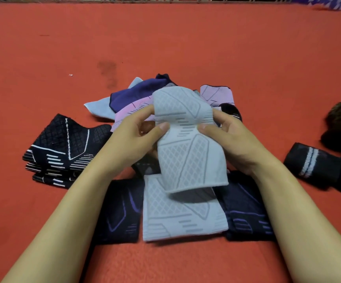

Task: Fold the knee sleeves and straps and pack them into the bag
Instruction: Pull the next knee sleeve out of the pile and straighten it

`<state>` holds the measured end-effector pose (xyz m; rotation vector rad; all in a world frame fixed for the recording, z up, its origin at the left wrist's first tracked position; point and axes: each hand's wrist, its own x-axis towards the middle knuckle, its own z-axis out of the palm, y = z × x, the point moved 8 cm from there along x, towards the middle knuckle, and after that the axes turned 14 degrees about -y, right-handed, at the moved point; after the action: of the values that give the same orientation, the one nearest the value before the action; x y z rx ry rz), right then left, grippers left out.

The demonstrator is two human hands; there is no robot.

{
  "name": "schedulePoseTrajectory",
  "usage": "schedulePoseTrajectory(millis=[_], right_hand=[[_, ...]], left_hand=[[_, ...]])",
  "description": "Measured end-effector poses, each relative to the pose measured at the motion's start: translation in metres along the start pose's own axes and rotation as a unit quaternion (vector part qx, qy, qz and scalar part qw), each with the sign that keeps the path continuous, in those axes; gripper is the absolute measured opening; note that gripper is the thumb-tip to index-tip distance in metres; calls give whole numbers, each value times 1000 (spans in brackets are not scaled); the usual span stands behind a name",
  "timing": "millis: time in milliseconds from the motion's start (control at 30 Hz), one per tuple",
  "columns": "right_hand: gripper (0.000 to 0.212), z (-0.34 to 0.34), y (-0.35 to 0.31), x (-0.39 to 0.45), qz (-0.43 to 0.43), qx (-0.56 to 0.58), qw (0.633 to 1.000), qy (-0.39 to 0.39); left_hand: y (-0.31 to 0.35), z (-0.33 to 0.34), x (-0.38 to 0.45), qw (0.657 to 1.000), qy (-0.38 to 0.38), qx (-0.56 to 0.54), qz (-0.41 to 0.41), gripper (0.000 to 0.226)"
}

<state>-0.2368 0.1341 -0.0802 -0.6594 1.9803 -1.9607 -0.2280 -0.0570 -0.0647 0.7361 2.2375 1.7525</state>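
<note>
- From the head view, I saw the left hand and the right hand at mid-frame, each grip pinching one side of a grey knee sleeve at its narrow waist, thumbs on the near face.
- The sleeve was held off the red surface, its lower end hanging free over a second grey sleeve lying flat at lower centre.
- It looked light, soft and stretchy to me; the knit sagged wherever unsupported, so I judged the side edges the best hold, and a fold across the waist would need pressing flat.
- Dark navy sleeves lay either side of the flat grey one, a black stack at left, a loose pile above centre.
- A rolled black strap lay at right.
- I saw no bag that I could tell.
</note>
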Motion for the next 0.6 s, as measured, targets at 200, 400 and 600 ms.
schedulePoseTrajectory(millis=[200, 400, 600], right_hand=[[26, 1, -3, -3, -19, 54, 998, -10], [34, 3, 6, 3, 20, 66, 997, -34], [23, -5, 11, 3, 54, 86, 994, 33]], left_hand=[[4, 2, -3, 999, -10, -37, 32, 57], [2, 1, 0, 997, -8, -76, 34, 69], [2, 3, -1, 994, -26, -103, 30, 49]])
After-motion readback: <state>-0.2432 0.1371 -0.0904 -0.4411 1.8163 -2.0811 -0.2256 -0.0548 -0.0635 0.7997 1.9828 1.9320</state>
